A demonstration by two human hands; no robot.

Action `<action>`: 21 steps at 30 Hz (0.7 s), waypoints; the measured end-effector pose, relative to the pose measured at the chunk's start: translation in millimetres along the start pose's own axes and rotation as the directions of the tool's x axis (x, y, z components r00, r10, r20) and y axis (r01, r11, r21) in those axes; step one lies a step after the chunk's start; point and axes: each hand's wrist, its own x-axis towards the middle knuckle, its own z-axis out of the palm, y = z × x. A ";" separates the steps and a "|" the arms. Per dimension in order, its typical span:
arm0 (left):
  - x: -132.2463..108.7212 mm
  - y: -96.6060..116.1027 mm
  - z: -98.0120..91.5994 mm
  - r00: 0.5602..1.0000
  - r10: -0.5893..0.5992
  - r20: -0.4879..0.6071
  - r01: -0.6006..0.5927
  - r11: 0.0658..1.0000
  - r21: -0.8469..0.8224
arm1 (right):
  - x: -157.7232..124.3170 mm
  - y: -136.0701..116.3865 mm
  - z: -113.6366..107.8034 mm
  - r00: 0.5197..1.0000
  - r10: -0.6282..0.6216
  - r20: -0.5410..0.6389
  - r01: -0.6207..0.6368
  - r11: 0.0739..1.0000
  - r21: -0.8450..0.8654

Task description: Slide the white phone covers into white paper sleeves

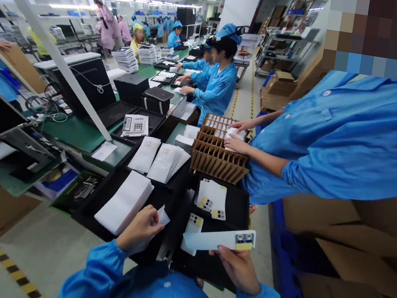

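My right hand (238, 268) grips the lower edge of a pale phone back cover (209, 239), tilted, with dark camera rings and a yellow patch at its right end. My left hand (141, 229) is closed in a pinch on a white paper sleeve (163, 215), mostly hidden by the fingers. Beside that hand lies a thick stack of white sleeves (121, 202) in a black tray (90, 212). Under the held cover, another phone back cover (193, 223) rests in a second black tray (223, 267). Several more covers (210, 193) overlap farther back in it.
A co-worker's hands (237, 137) work at a cardboard divider box (219, 159) beyond the right tray. White sleeve bundles (165, 161) lie behind the stack. A calculator (135, 124) sits farther left. Open cardboard boxes (340, 225) stand on the right.
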 end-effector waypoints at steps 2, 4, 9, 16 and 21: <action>-7.6 7.1 3.7 0.999 0.023 -0.048 -0.024 1.000 -0.016 | 0.2 -0.5 6.4 1.000 0.002 -0.017 -0.001 0.999 0.034; -13.2 11.6 10.0 0.996 0.030 -0.086 -0.033 0.999 -0.034 | 0.3 -0.6 11.3 0.999 0.006 -0.040 -0.004 0.998 0.064; -13.6 9.9 20.5 0.982 -0.045 -0.183 0.025 0.994 -0.109 | 2.5 -1.1 15.0 0.998 0.010 -0.057 -0.005 0.996 0.088; -32.1 46.7 -7.1 0.982 -0.168 -0.083 0.128 0.925 -0.358 | -2.1 -50.2 31.7 0.978 -0.183 -0.098 0.193 0.976 0.103; -44.4 95.1 -21.7 0.972 -0.170 0.165 0.235 0.609 -0.758 | -8.9 -113.2 67.1 0.902 -0.430 0.028 0.423 0.896 0.136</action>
